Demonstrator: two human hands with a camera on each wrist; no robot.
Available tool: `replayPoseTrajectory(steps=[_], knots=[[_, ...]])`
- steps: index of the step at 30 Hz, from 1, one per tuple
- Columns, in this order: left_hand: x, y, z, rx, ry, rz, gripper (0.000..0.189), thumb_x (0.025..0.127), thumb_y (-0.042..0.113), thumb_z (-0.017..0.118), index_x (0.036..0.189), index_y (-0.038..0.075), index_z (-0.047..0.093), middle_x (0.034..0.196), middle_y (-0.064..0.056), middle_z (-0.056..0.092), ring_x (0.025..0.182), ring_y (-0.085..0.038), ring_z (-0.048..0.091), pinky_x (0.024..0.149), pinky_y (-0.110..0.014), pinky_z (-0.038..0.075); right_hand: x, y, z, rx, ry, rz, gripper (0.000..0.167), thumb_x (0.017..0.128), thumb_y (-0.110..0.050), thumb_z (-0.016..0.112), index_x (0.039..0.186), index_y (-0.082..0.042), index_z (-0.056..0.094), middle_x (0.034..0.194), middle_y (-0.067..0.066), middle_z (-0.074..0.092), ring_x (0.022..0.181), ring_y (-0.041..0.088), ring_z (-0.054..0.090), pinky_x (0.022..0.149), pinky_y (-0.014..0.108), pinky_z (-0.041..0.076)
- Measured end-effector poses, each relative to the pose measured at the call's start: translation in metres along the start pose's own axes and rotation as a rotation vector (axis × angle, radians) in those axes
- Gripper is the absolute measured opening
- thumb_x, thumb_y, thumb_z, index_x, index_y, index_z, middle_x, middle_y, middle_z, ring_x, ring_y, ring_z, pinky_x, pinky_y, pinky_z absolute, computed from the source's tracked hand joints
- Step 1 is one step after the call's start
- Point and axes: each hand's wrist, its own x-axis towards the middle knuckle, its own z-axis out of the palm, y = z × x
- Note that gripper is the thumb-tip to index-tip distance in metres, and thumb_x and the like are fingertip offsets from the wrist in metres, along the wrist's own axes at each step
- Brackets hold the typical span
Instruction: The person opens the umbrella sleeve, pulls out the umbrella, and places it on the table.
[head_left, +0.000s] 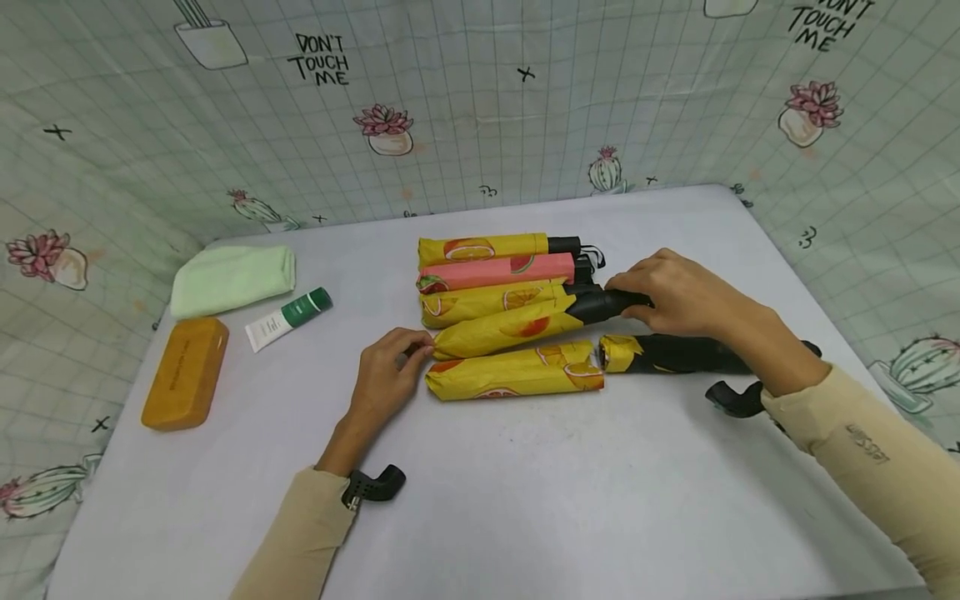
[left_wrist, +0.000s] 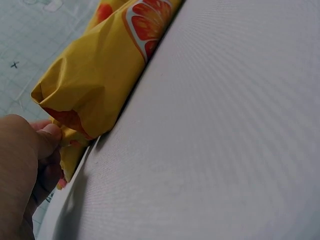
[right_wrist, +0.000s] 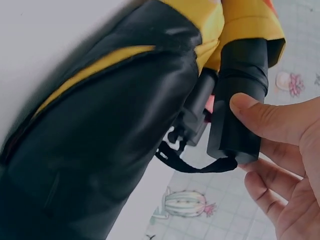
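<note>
A folded umbrella in a yellow fruit-print cover (head_left: 510,327) lies slightly slanted among others in the head view. My right hand (head_left: 686,292) holds its black handle (right_wrist: 242,115), thumb on one side and fingers behind. At the opposite end, my left hand (head_left: 386,375) pinches the tip of that yellow cover between thumb and fingers. In front lies another yellow cover (head_left: 513,372) with citrus slices, no handle showing. Beneath my right forearm is a black folded umbrella (head_left: 682,354) with some yellow at its left end. A wrist strap (right_wrist: 195,165) hangs from the held handle.
Behind are a yellow umbrella (head_left: 487,248), a pink watermelon-print one (head_left: 495,273) and another yellow one (head_left: 487,305), side by side. Leftward lie a green-capped tube (head_left: 288,319), a folded pale green cloth (head_left: 232,279) and an orange-brown case (head_left: 185,373). Printed fabric hangs around the white table (head_left: 525,500).
</note>
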Motion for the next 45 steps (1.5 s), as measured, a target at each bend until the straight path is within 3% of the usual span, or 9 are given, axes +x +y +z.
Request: replayPoseTrajectory(steps=[16, 45], knots=[[0.0, 0.001, 0.0, -0.001, 0.005, -0.001, 0.005, 0.092, 0.007, 0.072, 0.097, 0.007, 0.073, 0.095, -0.003, 0.069, 0.084, -0.013, 0.063, 0.071, -0.032, 0.053, -0.021, 0.015, -0.013, -0.004, -0.011, 0.068, 0.036, 0.08, -0.006, 0.084, 0.113, -0.008, 0.073, 0.105, 0.008, 0.074, 0.098, 0.029, 0.067, 0.095, 0.05, 0.043], [-0.002, 0.002, -0.001, 0.015, -0.007, -0.01, 0.005, 0.092, 0.008, 0.072, 0.097, 0.008, 0.073, 0.093, -0.002, 0.068, 0.082, -0.011, 0.062, 0.069, -0.031, 0.052, -0.044, 0.031, -0.025, -0.032, 0.042, 0.06, 0.036, 0.074, -0.002, 0.087, 0.107, -0.008, 0.073, 0.101, 0.008, 0.074, 0.093, 0.029, 0.068, 0.09, 0.05, 0.044]])
